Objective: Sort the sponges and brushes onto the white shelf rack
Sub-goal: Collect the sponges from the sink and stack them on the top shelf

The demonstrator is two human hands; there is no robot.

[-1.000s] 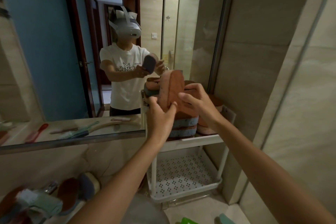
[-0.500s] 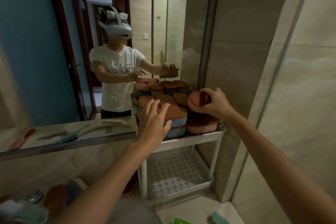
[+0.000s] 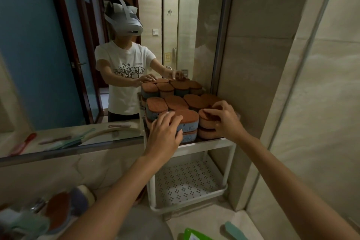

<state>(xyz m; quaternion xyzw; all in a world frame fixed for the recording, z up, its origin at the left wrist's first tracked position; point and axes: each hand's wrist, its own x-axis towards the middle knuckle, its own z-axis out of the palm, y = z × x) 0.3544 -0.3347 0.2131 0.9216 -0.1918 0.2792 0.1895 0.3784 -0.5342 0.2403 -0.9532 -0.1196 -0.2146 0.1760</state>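
Observation:
The white shelf rack [image 3: 206, 145] stands against the mirror and the right wall. Its top tier carries several stacked sponges with rust-brown scouring tops and blue or pink bodies. My left hand [image 3: 165, 134] rests with spread fingers on the front blue sponge stack [image 3: 189, 121]. My right hand [image 3: 224, 118] curls round the top pink sponge [image 3: 206, 117] of the front right stack, fingertips on its brown face. The lower perforated tier [image 3: 187, 183] holds nothing.
A mirror [image 3: 58, 64] fills the left wall and reflects a person and brushes on a ledge. More sponges and a cloth [image 3: 56, 210] lie at the bottom left. A green item [image 3: 194, 236] and a teal brush handle [image 3: 235, 232] lie on the counter below.
My right hand has carried the brown-topped sponge from in front of me down onto the front right stack. My left hand let go of it and dropped onto the blue stack.

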